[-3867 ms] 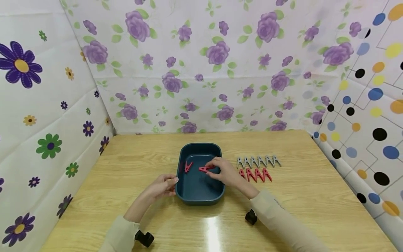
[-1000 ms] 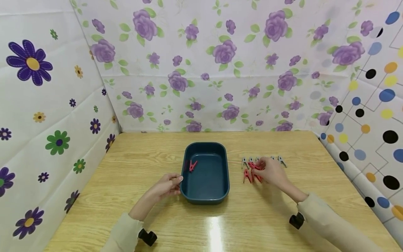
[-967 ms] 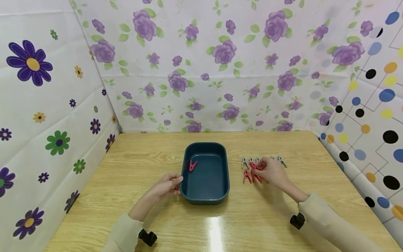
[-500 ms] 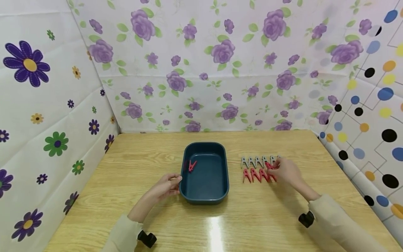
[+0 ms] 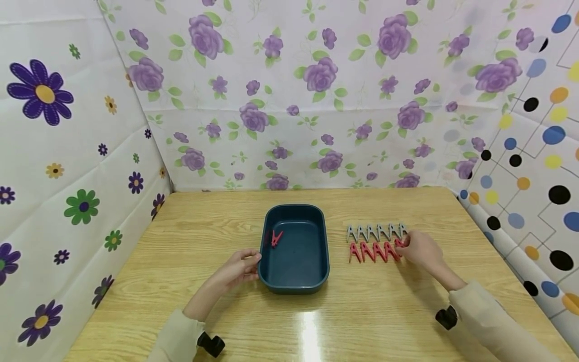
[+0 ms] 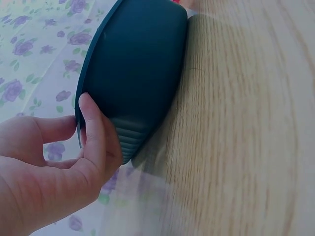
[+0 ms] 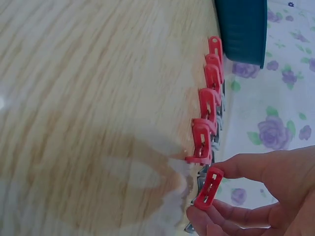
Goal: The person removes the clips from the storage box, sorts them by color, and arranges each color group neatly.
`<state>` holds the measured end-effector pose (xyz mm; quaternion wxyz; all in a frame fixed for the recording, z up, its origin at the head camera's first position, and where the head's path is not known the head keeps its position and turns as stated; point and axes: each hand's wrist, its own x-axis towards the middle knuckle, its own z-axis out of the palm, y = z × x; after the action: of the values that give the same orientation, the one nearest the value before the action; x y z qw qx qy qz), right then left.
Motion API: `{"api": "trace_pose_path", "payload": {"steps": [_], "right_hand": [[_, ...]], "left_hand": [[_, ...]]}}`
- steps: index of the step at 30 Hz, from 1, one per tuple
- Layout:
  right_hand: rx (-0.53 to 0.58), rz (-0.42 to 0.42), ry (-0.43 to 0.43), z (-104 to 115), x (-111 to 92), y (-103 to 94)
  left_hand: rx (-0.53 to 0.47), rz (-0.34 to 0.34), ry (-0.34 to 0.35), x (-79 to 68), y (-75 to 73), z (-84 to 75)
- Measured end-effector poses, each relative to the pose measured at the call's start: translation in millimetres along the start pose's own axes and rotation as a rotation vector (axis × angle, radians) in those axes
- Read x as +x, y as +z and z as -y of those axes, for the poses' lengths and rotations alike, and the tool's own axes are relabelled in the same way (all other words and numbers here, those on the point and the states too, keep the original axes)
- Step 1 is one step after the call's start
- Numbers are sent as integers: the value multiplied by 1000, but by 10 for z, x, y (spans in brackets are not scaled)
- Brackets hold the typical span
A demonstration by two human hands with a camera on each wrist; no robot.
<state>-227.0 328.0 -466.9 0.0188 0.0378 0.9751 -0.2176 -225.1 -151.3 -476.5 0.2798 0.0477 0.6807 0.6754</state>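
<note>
My left hand [image 5: 237,266] grips the left rim of a dark blue plastic bin [image 5: 294,290]; in the left wrist view the thumb and fingers [image 6: 93,128] pinch its edge. Inside the bin one red clothespin [image 5: 275,239] lies near the left wall. At the right end of a row of red clothespins [image 5: 366,252], my right hand [image 5: 422,249] pinches another red clothespin [image 7: 209,188] between thumb and fingers. Its lower part is partly covered by the hand in the head view. Behind runs a row of grey clothespins [image 5: 371,233], its right end close to my fingertips.
The bin and both rows sit on a wooden table [image 5: 362,317]. Patterned cloths hang behind it, including a floral backdrop [image 5: 289,151], and on both sides. Each wrist wears a small black camera [image 5: 211,344].
The right hand has come out of the bin with a red clothespin and moved right along the red row to its end. One clothespin remains in the bin; the left hand stays on the rim.
</note>
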Motion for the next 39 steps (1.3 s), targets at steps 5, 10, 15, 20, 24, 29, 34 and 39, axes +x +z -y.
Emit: {"api": "trace_pose_path", "payload": {"steps": [5,10,15,20,24,29,34,39], "right_hand": [[-17,18,18,-22,20,9],[-26,14,5,-33,31,15],[-8,20,-24,-31,35,28],[-12,-8,-39,21,38,22],[-33,-69,-105,111,50,39],[-18,-153,-222,267,81,99],[10,-212,-322,466,115,164],[45,-190,-348,629,163,234]], "left_hand": [[-3,3,0,-1,-7,12],[-28,11,4,-18,-11,18],[-36,5,3,-18,-26,48],[-38,-4,-7,-22,-7,46],[-41,2,1,-30,-3,53],[-35,-1,3,-18,-8,77],[-40,-6,-3,-18,-11,78],[-48,-8,-7,-12,-19,78]]}}
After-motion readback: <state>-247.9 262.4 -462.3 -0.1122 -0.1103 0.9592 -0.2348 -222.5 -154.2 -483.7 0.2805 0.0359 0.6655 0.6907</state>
